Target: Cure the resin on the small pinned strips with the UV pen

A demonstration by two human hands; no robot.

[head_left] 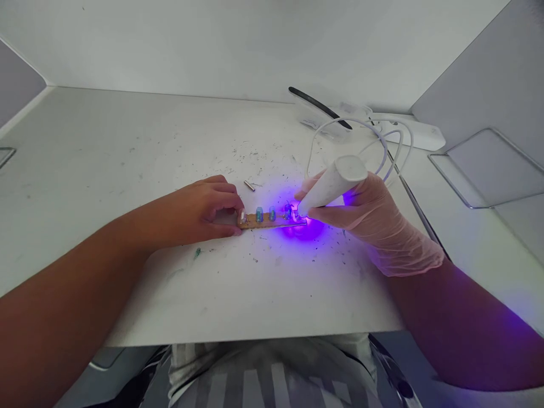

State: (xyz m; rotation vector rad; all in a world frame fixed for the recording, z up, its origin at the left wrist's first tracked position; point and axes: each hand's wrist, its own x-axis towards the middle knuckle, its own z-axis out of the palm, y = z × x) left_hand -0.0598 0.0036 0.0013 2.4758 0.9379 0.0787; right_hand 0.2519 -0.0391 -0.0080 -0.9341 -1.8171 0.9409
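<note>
My right hand (pixel 361 218), in a thin translucent glove, is closed around a white handheld UV lamp (pixel 334 180). The lamp tilts down and casts violet light over the right end of a narrow brown strip (pixel 266 223). Several small shiny pieces that look like false nails stand in a row along that strip, among them a blue-green one (pixel 259 214). At the strip's left end, my bare left hand (pixel 212 207) pinches it between thumb and fingers, beside a clear piece (pixel 243 215). The lamp's tip hides part of the rightmost piece.
A small metal pin (pixel 249 186) lies behind the strip, amid scattered dark specks on the white table (pixel 170 306). Further back are a black curved file-like tool (pixel 319 106), clear packaging (pixel 314 122), a looped white cable (pixel 411 141) and a long white device (pixel 419 136).
</note>
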